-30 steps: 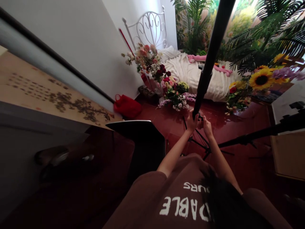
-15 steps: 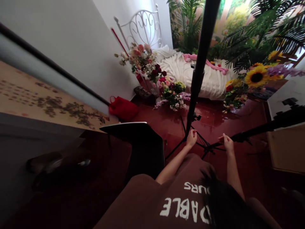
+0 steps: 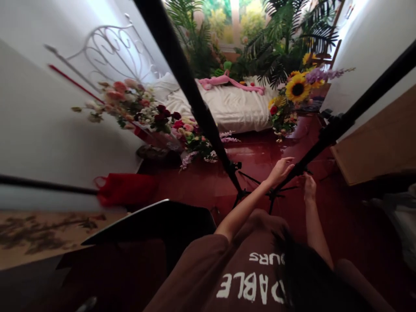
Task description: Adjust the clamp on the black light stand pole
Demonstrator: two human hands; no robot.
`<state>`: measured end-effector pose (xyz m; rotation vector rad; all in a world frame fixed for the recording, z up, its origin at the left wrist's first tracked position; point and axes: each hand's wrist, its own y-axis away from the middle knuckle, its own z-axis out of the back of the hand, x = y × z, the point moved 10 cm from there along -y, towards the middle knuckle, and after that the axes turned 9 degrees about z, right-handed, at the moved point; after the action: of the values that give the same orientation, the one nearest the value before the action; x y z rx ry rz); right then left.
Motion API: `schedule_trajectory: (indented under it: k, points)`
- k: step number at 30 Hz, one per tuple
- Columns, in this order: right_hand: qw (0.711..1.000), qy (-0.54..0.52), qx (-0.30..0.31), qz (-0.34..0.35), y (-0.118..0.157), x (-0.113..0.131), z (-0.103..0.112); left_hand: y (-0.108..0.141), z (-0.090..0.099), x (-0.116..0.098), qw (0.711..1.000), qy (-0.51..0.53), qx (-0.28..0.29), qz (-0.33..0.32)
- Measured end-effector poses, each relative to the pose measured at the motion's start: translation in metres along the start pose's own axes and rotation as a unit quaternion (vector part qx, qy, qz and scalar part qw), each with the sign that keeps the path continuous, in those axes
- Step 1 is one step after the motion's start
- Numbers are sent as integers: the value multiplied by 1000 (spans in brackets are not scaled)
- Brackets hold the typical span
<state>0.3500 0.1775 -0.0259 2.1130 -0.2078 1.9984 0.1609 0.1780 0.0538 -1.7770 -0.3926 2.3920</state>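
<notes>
Two black stands rise from the red floor in front of me. My left hand [image 3: 282,170] is at the near side of the right stand [image 3: 328,130], its fingers apart and reaching toward the pole. On the other side of that pole is my right hand [image 3: 309,185], close to a knob on the stand; its fingers are partly hidden and blurred, so its grip is unclear. The left stand [image 3: 201,108] leans up and to the left, with neither hand on it.
A black chair [image 3: 182,221] is at my left, near a red bag [image 3: 126,188]. Flowers [image 3: 156,112] and a bed [image 3: 227,108] with white cloth lie beyond the stands. A brown board [image 3: 377,134] leans at the right.
The view has turned to the right. My left hand has moved from beside the left stand to the right stand, which now slopes up more steeply between my hands.
</notes>
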Motion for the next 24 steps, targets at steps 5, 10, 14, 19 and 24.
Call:
schedule_trajectory:
  k: [5, 10, 14, 19, 24]
  points:
    - [997, -5, 36, 71, -4, 41, 3, -25, -44, -24, 997, 18, 70, -14]
    - [1000, 6, 10, 15, -2, 46, 8, -27, -62, -10, 997, 41, 64, 20]
    - [995, -13, 23, -97, 6, 28, 4, -26, -63, 0, 999, 7, 28, 16]
    - [997, -27, 29, -67, 2, 33, 1, -31, -67, 9, 999, -39, 1, 14]
    - [997, -7, 61, -39, -5, 36, 2, -35, -72, 18, 998, -58, -10, 18]
